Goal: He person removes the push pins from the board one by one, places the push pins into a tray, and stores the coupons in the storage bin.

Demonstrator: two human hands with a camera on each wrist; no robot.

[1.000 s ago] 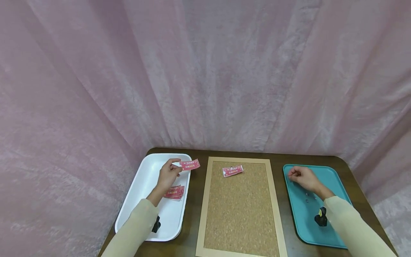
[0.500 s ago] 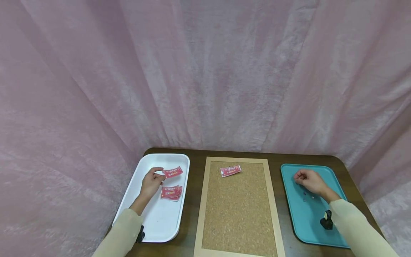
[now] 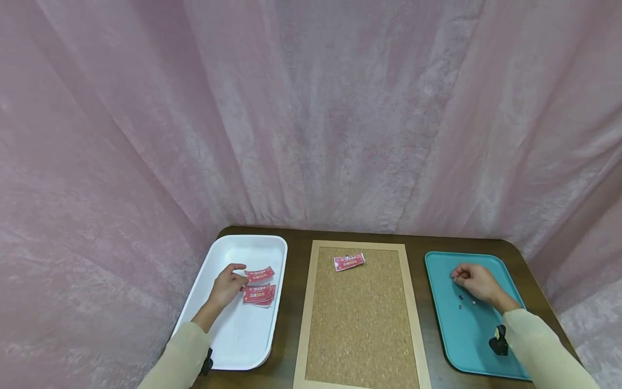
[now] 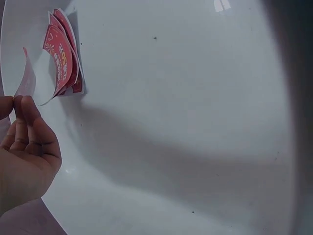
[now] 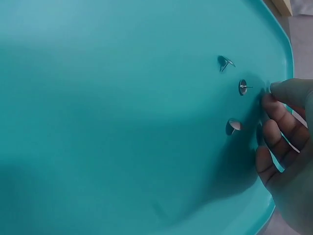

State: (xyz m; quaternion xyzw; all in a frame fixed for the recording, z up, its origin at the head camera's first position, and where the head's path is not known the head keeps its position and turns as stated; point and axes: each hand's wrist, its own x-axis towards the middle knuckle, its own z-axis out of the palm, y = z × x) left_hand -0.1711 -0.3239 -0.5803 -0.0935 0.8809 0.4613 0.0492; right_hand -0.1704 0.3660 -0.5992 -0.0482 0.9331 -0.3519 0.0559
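Note:
My left hand (image 3: 225,286) pinches a red printed coupon (image 3: 260,274) by its left end, over the white tray (image 3: 233,346). In the left wrist view this coupon (image 4: 27,81) curls up from the fingertips, just beside a small pile of similar coupons (image 4: 62,61) in the tray. On the right, my right hand (image 3: 478,283) is low over the teal tray (image 3: 466,346), thumb and forefinger tips close together. Three thumbtacks (image 5: 234,125) lie by its fingers in the right wrist view. I cannot tell whether a tack is between the fingertips.
A wood-framed cork board (image 3: 362,324) lies between the trays on the dark table (image 3: 291,335). One red coupon (image 3: 349,262) is tacked near its top. Behind the table hangs a pink curtain (image 3: 311,119).
My left hand has moved left and nearer with the coupon, from the tray's right rim to beside the pile. My right hand has shifted slightly right and nearer within the teal tray.

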